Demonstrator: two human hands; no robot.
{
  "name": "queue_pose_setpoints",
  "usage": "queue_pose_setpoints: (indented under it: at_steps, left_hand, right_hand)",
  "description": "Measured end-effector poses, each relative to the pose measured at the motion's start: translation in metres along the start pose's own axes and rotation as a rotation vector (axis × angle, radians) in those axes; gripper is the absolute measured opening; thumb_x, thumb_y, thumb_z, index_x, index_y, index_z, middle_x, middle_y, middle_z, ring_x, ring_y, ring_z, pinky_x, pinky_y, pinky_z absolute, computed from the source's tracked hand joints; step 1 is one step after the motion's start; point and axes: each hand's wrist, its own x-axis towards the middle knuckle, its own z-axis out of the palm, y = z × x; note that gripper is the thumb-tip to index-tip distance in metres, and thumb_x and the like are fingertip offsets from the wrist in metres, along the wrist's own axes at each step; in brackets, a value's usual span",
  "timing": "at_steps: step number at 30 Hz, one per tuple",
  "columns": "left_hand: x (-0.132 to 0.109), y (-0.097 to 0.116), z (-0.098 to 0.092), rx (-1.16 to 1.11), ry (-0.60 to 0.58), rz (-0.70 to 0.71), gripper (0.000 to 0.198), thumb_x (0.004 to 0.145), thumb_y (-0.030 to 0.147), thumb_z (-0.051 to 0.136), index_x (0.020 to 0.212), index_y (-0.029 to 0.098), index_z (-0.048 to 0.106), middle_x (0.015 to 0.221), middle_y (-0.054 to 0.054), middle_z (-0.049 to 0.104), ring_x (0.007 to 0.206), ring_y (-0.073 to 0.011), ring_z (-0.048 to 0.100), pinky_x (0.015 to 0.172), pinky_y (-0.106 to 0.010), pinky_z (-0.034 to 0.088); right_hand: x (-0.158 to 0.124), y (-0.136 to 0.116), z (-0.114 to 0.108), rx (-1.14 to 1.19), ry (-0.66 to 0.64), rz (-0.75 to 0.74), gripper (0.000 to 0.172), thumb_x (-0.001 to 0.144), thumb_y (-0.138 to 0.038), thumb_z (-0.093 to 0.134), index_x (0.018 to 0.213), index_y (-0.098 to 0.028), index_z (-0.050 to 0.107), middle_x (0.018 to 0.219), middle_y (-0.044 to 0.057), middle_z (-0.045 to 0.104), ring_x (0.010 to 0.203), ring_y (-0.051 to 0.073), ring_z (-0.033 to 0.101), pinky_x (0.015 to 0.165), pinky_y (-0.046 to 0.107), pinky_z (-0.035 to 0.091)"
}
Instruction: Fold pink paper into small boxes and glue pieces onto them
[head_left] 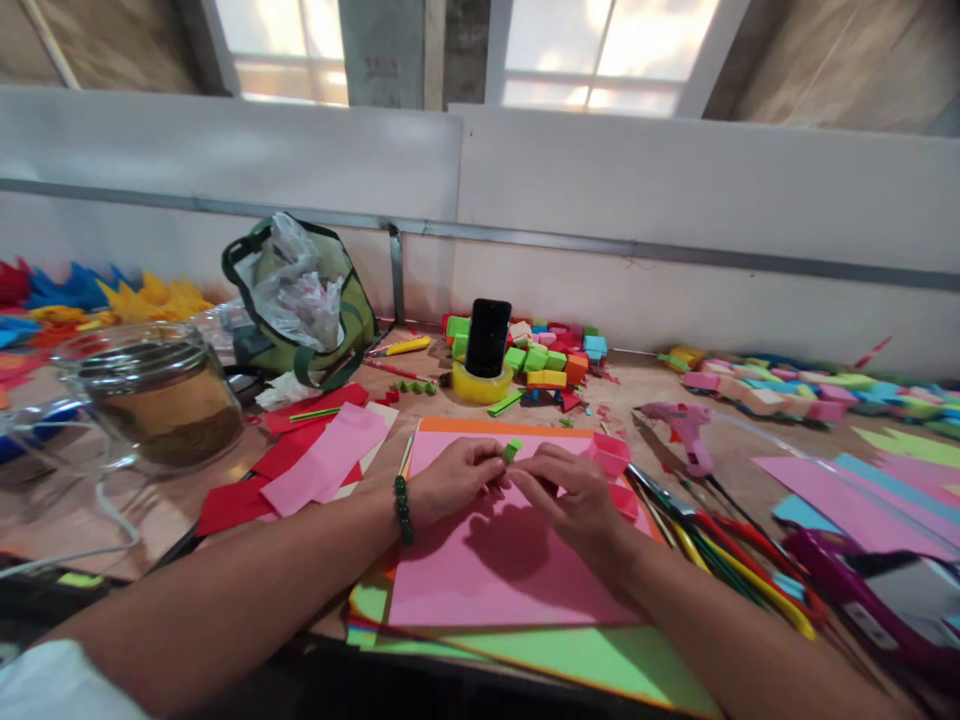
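Small green paper piece [513,451], apparently unfinished.
It is pinched by the left hand [456,484] above a pink sheet [510,590]; whether the right hand [581,495] also grips cannot be told. Folded blocks [535,359], seemingly finished, are heaped behind the phone [487,338].

No text I can actually read here, tbh. Those faint marks [381,66] on the flat grey pillar [384,28] are too blurry.

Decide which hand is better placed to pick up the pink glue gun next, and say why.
Likely the right hand: it is nearer the pink glue gun, while the left hand, farther away, seems to hold the small green piece.
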Motion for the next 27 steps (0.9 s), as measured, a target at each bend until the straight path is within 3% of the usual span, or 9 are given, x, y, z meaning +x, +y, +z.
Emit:
queue_pose_setpoints:
  at_steps: [4, 10, 15, 21, 27]
  left_hand:
    - [0.0012, -0.0011, -0.001, 0.13, 0.015, 0.094, 0.023, 0.081, 0.035, 0.056, 0.076, 0.012, 0.06, 0.067, -0.002, 0.058, 0.061, -0.0098, 0.054, 0.06, -0.022, 0.043]
    - [-0.0005, 0.0021, -0.0007, 0.218, 0.046, 0.092, 0.02, 0.081, 0.029, 0.054, 0.074, 0.012, 0.062, 0.068, -0.003, 0.06, 0.061, -0.0103, 0.053, 0.058, -0.022, 0.041]
    - [0.0001, 0.0021, 0.0002, 0.165, 0.046, 0.09, 0.024, 0.078, 0.033, 0.057, 0.069, 0.011, 0.063, 0.065, -0.003, 0.06, 0.06, -0.0102, 0.053, 0.059, -0.022, 0.041]
    - [-0.0027, 0.0036, 0.0005, 0.153, 0.034, 0.096, 0.025, 0.075, 0.033, 0.059, 0.065, 0.011, 0.065, 0.061, -0.003, 0.061, 0.056, -0.0093, 0.051, 0.057, -0.022, 0.04]
    - [-0.0048, 0.0069, 0.0015, 0.085, 0.048, 0.063, 0.027, 0.074, 0.036, 0.061, 0.063, 0.011, 0.064, 0.06, -0.005, 0.062, 0.056, -0.0113, 0.055, 0.058, -0.024, 0.044]
  right_hand:
    - [0.0038, 0.0075, 0.0038, -0.127, 0.083, 0.103, 0.014, 0.085, -0.023, 0.06, 0.093, -0.018, 0.07, 0.069, 0.001, 0.059, 0.055, 0.011, 0.054, 0.052, 0.023, 0.043]
    - [0.0069, 0.0086, 0.004, -0.078, 0.08, 0.163, 0.01, 0.083, -0.022, 0.061, 0.078, -0.02, 0.07, 0.072, 0.002, 0.062, 0.058, 0.011, 0.056, 0.052, 0.023, 0.044]
    - [0.0055, 0.0059, 0.0059, -0.043, 0.075, 0.16, 0.007, 0.081, -0.02, 0.062, 0.078, -0.019, 0.068, 0.069, 0.001, 0.06, 0.054, 0.01, 0.052, 0.048, 0.022, 0.041]
    - [0.005, 0.006, 0.0055, -0.122, 0.084, 0.068, 0.008, 0.081, -0.016, 0.06, 0.079, -0.019, 0.067, 0.068, 0.0, 0.061, 0.053, 0.009, 0.053, 0.049, 0.022, 0.043]
    - [0.0034, 0.007, 0.0013, -0.194, 0.047, -0.131, 0.015, 0.086, -0.016, 0.054, 0.086, -0.021, 0.068, 0.077, 0.004, 0.064, 0.064, 0.012, 0.06, 0.055, 0.023, 0.048]
